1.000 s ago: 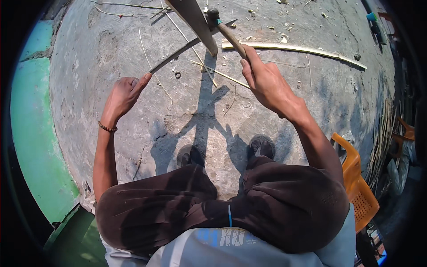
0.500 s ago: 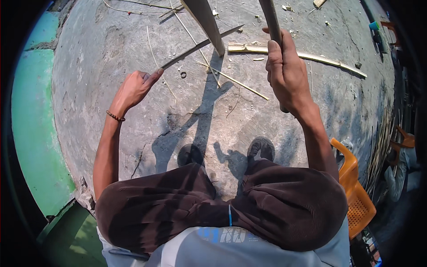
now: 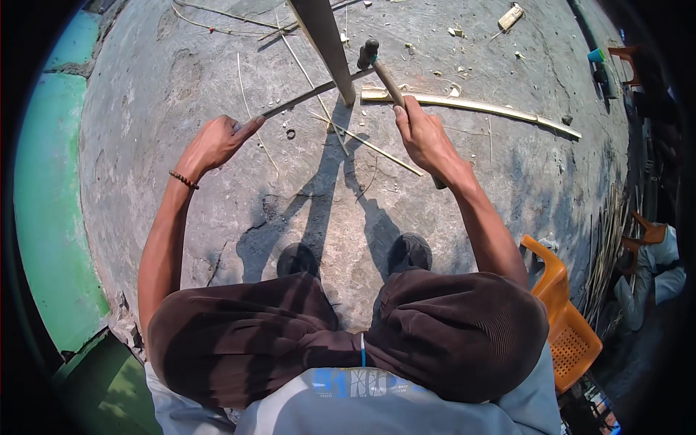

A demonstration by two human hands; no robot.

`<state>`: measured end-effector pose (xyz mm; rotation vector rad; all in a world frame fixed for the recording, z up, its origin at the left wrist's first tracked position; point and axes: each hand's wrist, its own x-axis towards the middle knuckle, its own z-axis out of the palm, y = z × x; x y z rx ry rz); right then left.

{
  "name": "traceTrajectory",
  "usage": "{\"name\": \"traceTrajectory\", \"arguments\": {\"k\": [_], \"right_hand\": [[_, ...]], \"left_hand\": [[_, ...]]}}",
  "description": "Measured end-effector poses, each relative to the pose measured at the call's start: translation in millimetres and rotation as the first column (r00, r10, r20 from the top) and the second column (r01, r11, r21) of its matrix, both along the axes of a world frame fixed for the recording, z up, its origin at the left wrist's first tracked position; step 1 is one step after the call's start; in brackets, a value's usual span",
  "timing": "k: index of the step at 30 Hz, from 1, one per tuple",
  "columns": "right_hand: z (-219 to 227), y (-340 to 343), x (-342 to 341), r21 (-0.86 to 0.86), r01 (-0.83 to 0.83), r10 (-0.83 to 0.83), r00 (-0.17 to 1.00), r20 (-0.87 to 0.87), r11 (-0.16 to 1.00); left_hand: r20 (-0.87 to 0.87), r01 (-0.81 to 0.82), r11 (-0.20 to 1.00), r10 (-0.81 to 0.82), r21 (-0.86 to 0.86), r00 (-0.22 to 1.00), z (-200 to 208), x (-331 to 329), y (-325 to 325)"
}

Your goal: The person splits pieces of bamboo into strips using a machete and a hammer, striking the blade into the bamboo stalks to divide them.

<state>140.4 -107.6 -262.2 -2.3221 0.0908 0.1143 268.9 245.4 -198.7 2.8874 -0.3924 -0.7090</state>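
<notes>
Dark metal formed the long blade in the left grip, whose fingers were closed around its near end. The blade extended up and to the right, across the lower part of a tilted wooden plank, and emerged on the plank's right side; whether it passed through or behind the wood could not be told. The plank ran out of view at the upper edge. The right grip was wrapped around the wooden handle of a hammer. The hammer's dark head was positioned just beside the plank, near the blade's far end; contact could not be confirmed.

Obstructions: the plank stood between the left grip and the hammer head. Thin pale strips lay crossed on the concrete floor near the plank. A pale split length lay to the right, partly covered by the right grip, with a small stone near its far end. A dark ring lay near the blade. An orange chair stood at lower right, and a green ledge bordered the floor at left.
</notes>
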Motion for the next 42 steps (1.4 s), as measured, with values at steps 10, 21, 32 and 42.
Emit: {"name": "traceTrajectory", "arguments": {"k": [10,21,32,42], "right_hand": [[-9.2,2.6,-0.6,0.085,0.028,-0.023,0.998,-0.054,0.996],[42.0,-8.6,6.5,0.115,0.150,-0.155,0.987,0.041,0.982],[57.7,-3.4,0.1,0.141,0.228,-0.250,0.954,0.165,0.963],[37.7,-19.8,-12.2,0.312,0.342,-0.397,0.908,0.133,0.886]], "left_hand": [[0.017,0.095,0.995,-0.095,0.023,0.995,-9.3,5.9,8.7],[-0.033,0.007,1.000,-0.008,-0.023,0.999,0.7,13.0,-16.9],[0.033,0.207,0.978,-0.206,-0.021,0.978,1.6,19.9,-23.9],[-0.011,0.168,0.984,-0.169,-0.064,0.986,-3.0,28.7,-34.6]]}}
